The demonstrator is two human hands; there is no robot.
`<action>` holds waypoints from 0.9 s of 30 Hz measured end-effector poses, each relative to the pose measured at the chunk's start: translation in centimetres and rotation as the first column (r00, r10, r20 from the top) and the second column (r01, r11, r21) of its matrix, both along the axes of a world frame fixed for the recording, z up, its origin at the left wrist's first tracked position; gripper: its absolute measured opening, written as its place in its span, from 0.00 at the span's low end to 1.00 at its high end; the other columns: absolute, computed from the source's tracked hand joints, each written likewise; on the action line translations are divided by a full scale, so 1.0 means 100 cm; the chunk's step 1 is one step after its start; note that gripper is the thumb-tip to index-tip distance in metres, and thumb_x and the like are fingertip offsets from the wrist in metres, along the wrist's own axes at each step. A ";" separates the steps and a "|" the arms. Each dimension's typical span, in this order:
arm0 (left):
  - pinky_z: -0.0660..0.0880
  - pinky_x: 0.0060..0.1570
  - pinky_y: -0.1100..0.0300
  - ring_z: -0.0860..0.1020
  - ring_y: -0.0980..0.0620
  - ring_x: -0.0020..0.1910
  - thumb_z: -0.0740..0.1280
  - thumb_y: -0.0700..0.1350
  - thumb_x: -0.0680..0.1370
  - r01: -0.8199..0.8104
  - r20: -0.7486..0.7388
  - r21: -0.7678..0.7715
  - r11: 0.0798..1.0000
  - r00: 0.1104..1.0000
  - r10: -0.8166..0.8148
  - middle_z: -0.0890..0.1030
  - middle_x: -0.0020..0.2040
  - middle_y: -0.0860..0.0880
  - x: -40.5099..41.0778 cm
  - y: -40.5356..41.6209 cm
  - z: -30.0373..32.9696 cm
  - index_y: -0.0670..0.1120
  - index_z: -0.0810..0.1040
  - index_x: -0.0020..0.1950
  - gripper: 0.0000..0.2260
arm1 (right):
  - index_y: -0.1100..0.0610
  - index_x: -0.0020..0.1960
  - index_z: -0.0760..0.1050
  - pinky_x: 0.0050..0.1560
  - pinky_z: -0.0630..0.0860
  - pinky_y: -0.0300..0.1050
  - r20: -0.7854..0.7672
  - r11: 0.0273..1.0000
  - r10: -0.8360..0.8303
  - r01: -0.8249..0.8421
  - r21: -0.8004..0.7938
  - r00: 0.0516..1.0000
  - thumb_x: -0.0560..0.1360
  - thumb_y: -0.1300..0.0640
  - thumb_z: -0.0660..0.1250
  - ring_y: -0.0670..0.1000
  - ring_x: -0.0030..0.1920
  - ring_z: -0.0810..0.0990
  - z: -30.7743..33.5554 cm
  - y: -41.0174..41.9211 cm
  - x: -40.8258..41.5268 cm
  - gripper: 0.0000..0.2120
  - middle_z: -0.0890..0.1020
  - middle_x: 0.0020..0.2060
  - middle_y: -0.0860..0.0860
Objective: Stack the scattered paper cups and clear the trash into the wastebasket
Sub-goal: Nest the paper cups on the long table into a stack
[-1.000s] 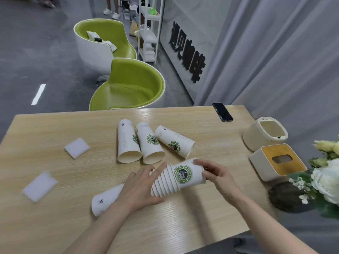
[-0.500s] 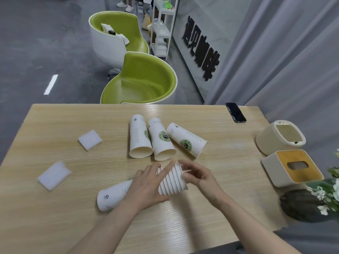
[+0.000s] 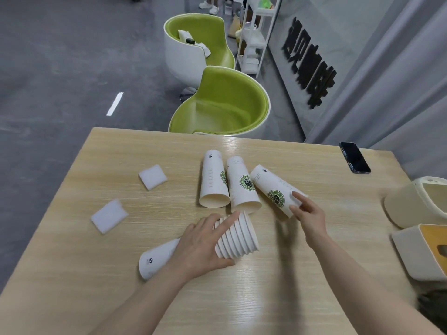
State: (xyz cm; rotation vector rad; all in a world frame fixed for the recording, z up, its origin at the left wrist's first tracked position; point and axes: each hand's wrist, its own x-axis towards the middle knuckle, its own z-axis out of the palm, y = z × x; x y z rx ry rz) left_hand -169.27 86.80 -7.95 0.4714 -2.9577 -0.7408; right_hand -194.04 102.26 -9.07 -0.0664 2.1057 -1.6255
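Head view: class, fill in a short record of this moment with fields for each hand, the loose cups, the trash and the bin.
left hand: holds the lying cup stack on the table
right hand: grips the rim end of the right loose cup
loose cups: three, all on their sides
trash: two white pads, untouched
bin: at the table's right edge
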 end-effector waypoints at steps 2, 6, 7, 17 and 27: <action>0.67 0.57 0.55 0.66 0.53 0.66 0.66 0.68 0.68 -0.002 0.012 -0.003 1.000 1.000 0.002 0.63 0.68 0.54 0.000 0.000 0.000 0.70 0.30 0.70 0.47 | 0.58 0.62 0.77 0.42 0.73 0.36 0.018 0.999 -0.043 0.043 -0.016 0.999 0.73 0.72 0.67 0.49 0.41 0.76 -0.007 -0.004 -0.003 0.20 0.77 0.43 0.52; 0.67 0.57 0.56 0.65 0.53 0.65 0.66 0.68 0.68 0.006 0.019 -0.023 1.000 1.000 -0.005 0.63 0.68 0.54 0.000 0.002 0.000 0.70 0.29 0.69 0.47 | 0.59 0.61 0.78 0.41 0.72 0.40 0.050 0.992 -0.116 0.117 -0.037 0.992 0.73 0.74 0.65 0.48 0.36 0.73 -0.011 -0.007 -0.002 0.19 0.72 0.35 0.48; 0.66 0.57 0.57 0.65 0.53 0.65 0.66 0.68 0.69 0.006 0.020 -0.021 1.000 1.000 -0.005 0.63 0.68 0.54 0.000 0.002 0.001 0.70 0.29 0.69 0.47 | 0.60 0.61 0.78 0.41 0.73 0.41 0.051 0.991 -0.124 0.127 -0.045 0.991 0.73 0.74 0.64 0.48 0.35 0.72 -0.012 -0.005 -0.002 0.19 0.71 0.35 0.49; 0.66 0.54 0.58 0.66 0.54 0.64 0.65 0.69 0.68 0.001 0.027 -0.018 1.000 1.000 -0.001 0.64 0.67 0.55 0.004 0.000 -0.001 0.69 0.32 0.71 0.47 | 0.56 0.59 0.78 0.31 0.75 0.33 -0.022 0.974 -0.150 0.144 -0.172 0.988 0.75 0.71 0.64 0.45 0.38 0.75 0.021 0.053 -0.005 0.17 0.78 0.40 0.47; 0.66 0.55 0.58 0.65 0.54 0.66 0.65 0.69 0.67 -0.023 0.069 -0.014 1.000 0.997 0.024 0.62 0.68 0.55 0.013 -0.016 -0.003 0.71 0.30 0.69 0.47 | 0.52 0.56 0.81 0.43 0.79 0.38 0.112 0.906 0.276 -0.219 -0.362 0.955 0.60 0.53 0.80 0.46 0.47 0.82 0.067 0.083 0.002 0.25 0.83 0.54 0.49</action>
